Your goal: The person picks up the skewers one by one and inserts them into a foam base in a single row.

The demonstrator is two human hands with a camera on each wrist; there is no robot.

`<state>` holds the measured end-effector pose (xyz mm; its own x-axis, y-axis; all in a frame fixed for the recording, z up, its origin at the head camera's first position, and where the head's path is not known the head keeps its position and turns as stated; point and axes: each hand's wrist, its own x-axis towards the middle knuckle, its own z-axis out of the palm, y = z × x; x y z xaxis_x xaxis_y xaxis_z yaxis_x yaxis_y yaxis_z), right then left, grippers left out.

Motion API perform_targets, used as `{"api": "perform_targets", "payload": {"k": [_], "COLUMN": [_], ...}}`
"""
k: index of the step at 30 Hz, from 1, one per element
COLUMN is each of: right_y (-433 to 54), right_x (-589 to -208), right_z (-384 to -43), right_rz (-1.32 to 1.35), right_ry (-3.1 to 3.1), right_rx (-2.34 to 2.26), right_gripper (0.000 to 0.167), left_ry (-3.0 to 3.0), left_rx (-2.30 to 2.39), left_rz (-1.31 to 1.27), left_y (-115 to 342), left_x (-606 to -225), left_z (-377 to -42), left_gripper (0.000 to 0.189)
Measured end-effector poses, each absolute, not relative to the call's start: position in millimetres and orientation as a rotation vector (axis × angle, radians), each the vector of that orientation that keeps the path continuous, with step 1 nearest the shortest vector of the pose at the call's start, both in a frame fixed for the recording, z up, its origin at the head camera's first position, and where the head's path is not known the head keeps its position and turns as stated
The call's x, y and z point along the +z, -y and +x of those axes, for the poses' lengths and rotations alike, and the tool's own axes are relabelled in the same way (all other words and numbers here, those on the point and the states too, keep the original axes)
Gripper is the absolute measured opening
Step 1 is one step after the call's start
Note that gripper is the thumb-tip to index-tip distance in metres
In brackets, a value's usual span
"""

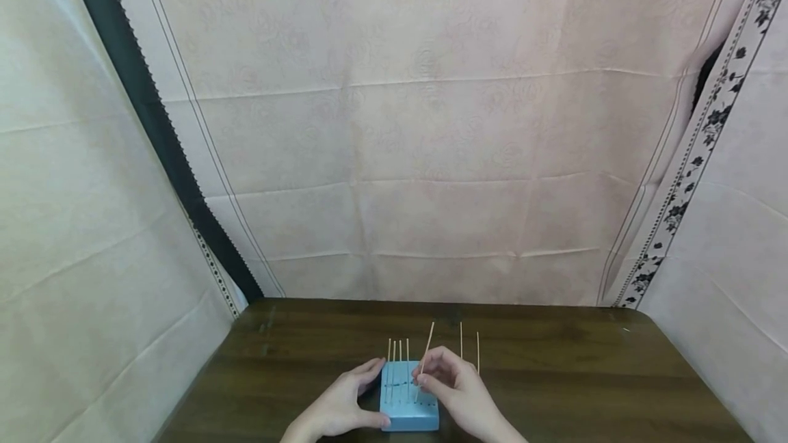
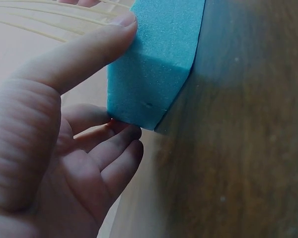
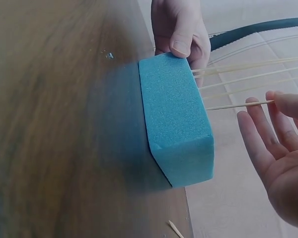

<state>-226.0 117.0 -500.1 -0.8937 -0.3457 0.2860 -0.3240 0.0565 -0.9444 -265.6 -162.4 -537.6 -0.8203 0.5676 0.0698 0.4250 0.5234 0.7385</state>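
Note:
A light blue foam block (image 1: pixel 411 423) lies on the table, several thin wooden sticks (image 1: pixel 389 350) standing up from its left part. My left hand (image 1: pixel 345 398) grips the block's left side, thumb at the near corner and fingers farther back; the left wrist view shows the thumb (image 2: pixel 121 25) against the block's edge. Between thumb and fingertips, my right hand (image 1: pixel 452 388) pinches another stick (image 1: pixel 429 337) over the block's right part. That stick (image 3: pixel 228 106) leans slightly, its lower end at the block's top face in the right wrist view.
Two loose sticks (image 1: pixel 461 340) show just beyond and to the right of my right hand. Small blue crumbs (image 3: pixel 109 55) lie on the dark wooden table (image 1: pixel 585 374). Pale cloth (image 1: pixel 431 156) hangs behind the table and on both sides.

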Motion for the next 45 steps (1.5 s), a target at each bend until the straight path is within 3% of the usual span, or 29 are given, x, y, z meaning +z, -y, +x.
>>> {"api": "perform_targets", "payload": {"k": [24,45], "right_y": [-114.2,-117.4], "right_x": [-506.2,-514.0], "right_z": [-227.4,-233.0], "right_rz": [-0.684,-0.844], "right_ry": [-2.467,-2.56], "right_rx": [-1.844,-1.648], "right_gripper": [0.012,0.007], "left_ry": [-2.562,-2.548], "left_rx": [1.181,1.202], "left_rz": [0.847,0.848], "left_y": [162.5,162.5], "left_x": [-538.3,-537.4], "left_z": [-265.4,-266.4], "left_gripper": [0.103,0.101]}}
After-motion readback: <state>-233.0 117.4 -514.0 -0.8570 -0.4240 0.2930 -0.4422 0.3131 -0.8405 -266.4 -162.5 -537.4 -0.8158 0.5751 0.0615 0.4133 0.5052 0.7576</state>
